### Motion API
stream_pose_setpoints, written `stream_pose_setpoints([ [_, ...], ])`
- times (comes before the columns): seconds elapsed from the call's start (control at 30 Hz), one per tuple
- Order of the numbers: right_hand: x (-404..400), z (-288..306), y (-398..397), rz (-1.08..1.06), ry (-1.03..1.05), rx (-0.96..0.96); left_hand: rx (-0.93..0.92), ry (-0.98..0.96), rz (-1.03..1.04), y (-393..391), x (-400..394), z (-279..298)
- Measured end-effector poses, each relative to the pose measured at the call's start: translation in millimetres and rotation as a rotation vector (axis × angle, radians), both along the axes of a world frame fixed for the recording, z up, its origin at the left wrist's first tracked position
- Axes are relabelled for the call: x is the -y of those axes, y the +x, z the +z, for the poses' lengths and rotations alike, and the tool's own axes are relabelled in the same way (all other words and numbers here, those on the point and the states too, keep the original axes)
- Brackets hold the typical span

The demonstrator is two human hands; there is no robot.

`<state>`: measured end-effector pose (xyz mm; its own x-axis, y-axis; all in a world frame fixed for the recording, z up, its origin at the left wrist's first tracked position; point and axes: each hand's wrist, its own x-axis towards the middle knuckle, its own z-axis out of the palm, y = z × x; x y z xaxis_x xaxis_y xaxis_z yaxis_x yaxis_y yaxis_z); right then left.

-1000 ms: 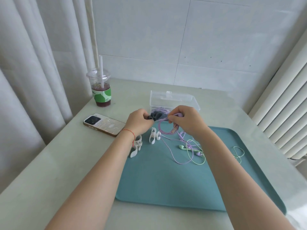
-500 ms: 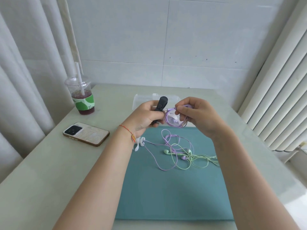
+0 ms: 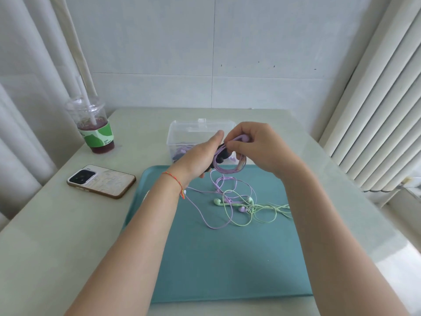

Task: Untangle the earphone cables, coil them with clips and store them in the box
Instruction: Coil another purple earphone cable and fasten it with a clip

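Note:
Above the teal tray's (image 3: pixel 227 258) far edge, my left hand (image 3: pixel 200 156) holds a black clip (image 3: pixel 222 153). My right hand (image 3: pixel 255 147) pinches a small coil of purple earphone cable (image 3: pixel 227 171) against that clip. The rest of the purple cable (image 3: pixel 205 210) trails down onto the tray, tangled with a green earphone cable (image 3: pixel 262 210). Behind my hands stands a clear plastic box (image 3: pixel 189 135) with purple and dark items inside. A white clip (image 3: pixel 184 192) peeks out beside my left wrist.
A phone (image 3: pixel 101 181) lies face down left of the tray. A plastic cup (image 3: pixel 95 131) with a straw and dark drink stands at the back left. Curtains hang on the left, a ribbed radiator on the right.
My hands have lowered a little and the black clip now lies across the purple coil rather than standing upright. The camera view has shifted.

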<state>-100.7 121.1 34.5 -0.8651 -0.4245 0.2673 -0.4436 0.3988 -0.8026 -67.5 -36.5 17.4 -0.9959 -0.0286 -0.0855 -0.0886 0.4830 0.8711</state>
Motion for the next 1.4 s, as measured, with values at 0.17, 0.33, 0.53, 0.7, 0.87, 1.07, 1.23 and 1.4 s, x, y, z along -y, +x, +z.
stream_pose_setpoints([
  [0.17, 3, 5, 4, -0.071, 0.085, -0.117, -0.052, 0.044, -0.034, 3, 1, 2],
  [0.33, 4, 8, 6, -0.096, 0.12, -0.166, -0.051, 0.048, -0.106, 7, 1, 9],
  [0.53, 6, 8, 6, -0.117, 0.167, -0.217, -0.049, -0.077, -0.095, 6, 0, 9],
  [0.7, 3, 7, 5, -0.086, 0.186, -0.198, -0.06, -0.052, -0.079, 9, 0, 9],
  [0.87, -1, 7, 3, -0.08, 0.17, -0.147, -0.05, 0.004, -0.024, 12, -1, 10],
  [1.07, -6, 7, 2, -0.053, 0.139, -0.062, -0.024, 0.0, -0.053, 14, -5, 10],
  [1.23, -12, 6, 0, -0.009, -0.002, 0.042, -0.044, 0.055, -0.067, 13, -5, 10],
  [1.4, -16, 5, -1, 0.114, -0.255, 0.178, -0.089, 0.179, -0.084, 10, -1, 7],
])
